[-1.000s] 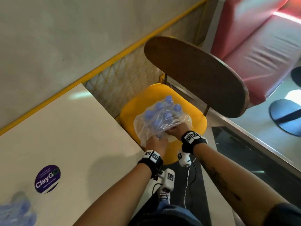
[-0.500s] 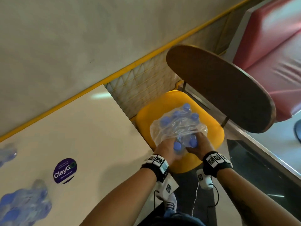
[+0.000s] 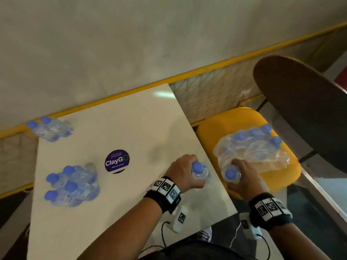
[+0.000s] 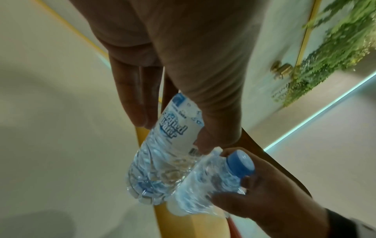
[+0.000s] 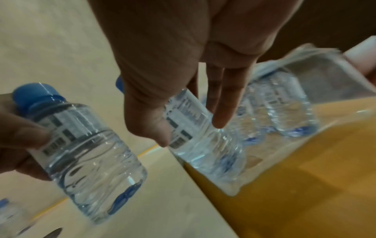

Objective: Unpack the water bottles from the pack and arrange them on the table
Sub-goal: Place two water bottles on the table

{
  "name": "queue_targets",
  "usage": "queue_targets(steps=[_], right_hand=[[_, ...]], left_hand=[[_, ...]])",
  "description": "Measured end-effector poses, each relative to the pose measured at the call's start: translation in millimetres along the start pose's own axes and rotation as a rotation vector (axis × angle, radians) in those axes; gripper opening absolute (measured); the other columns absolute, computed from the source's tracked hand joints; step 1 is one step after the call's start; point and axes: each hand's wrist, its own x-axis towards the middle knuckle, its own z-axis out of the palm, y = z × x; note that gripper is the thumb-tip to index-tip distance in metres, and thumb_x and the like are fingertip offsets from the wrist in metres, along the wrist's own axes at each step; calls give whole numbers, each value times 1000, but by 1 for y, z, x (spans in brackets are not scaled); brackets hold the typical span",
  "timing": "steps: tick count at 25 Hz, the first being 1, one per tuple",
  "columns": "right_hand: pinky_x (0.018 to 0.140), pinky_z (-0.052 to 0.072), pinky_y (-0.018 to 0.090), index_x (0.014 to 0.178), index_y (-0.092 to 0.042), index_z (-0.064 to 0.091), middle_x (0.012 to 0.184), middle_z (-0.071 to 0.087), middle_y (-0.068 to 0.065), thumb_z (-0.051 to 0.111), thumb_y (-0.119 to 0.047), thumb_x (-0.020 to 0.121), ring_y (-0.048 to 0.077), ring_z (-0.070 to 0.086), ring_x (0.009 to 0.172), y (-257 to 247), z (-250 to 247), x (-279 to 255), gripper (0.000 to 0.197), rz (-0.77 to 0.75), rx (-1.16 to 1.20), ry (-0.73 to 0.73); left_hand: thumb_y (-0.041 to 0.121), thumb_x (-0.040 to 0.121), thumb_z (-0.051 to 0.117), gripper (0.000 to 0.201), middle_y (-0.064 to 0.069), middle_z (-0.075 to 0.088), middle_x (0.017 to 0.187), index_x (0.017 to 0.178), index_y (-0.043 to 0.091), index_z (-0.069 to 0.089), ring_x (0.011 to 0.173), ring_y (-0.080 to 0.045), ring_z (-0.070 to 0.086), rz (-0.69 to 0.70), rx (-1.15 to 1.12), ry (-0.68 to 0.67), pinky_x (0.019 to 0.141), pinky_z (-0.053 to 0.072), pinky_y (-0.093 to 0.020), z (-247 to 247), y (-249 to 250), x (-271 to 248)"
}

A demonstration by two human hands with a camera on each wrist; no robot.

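— What writing can be read?
— "ClayGo" is printed on the purple sticker (image 3: 117, 161) on the tabletop (image 3: 131, 119).
— Where are the bottles held?
— One bottle (image 3: 199, 170) is gripped by the left hand (image 3: 185, 173) over the tabletop's right edge. Another bottle (image 3: 231, 173) is clasped by the right hand (image 3: 244, 178), near the pack (image 3: 251, 149) on the yellow chair (image 3: 234, 119).
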Motion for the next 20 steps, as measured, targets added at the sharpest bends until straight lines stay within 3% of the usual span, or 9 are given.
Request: queue_targets(steps=[5, 8, 11, 15, 20], right_hand=[[67, 54, 36, 94, -39, 45, 89, 57, -15, 72, -58, 57, 16, 60, 77, -98, 10, 4, 50, -96, -204, -40], [64, 54, 37, 90, -37, 43, 85, 56, -14, 69, -61, 60, 15, 58, 72, -164, 37, 2, 47, -204, -163, -103], [66, 55, 36, 87, -36, 41, 81, 54, -14, 68, -63, 57, 10, 57, 70, -229, 89, 4, 49, -304, -106, -245], [74, 54, 39, 93, -36, 42, 91, 58, -13, 71, -57, 59, 16, 59, 79, -297, 155, 7, 50, -381, -16, -400], [82, 52, 36, 110, -34, 50, 109, 62, -9, 79, -42, 64, 17, 61, 94, -358, 209, 11, 54, -456, 35, -465]], left_hand=[[58, 58, 82, 52, 9, 54, 82, 87, 30, 49, 70, -16, 56, -131, 120, 121, 64, 50, -33, -85, -88, -55], [61, 58, 76, 49, 11, 54, 82, 85, 35, 45, 71, -16, 56, -242, 235, 162, 67, 50, -35, -139, -134, -81], [62, 56, 71, 49, 12, 57, 82, 87, 34, 46, 73, -19, 57, -362, 395, 132, 77, 45, -37, -193, -173, -98], [66, 55, 68, 49, 15, 59, 79, 86, 34, 47, 78, -18, 59, -469, 487, 80, 94, 39, -48, -231, -216, -112], [58, 57, 73, 49, 13, 59, 80, 87, 29, 48, 78, -20, 58, -524, 422, 10, 91, 42, -46, -237, -252, -125]])
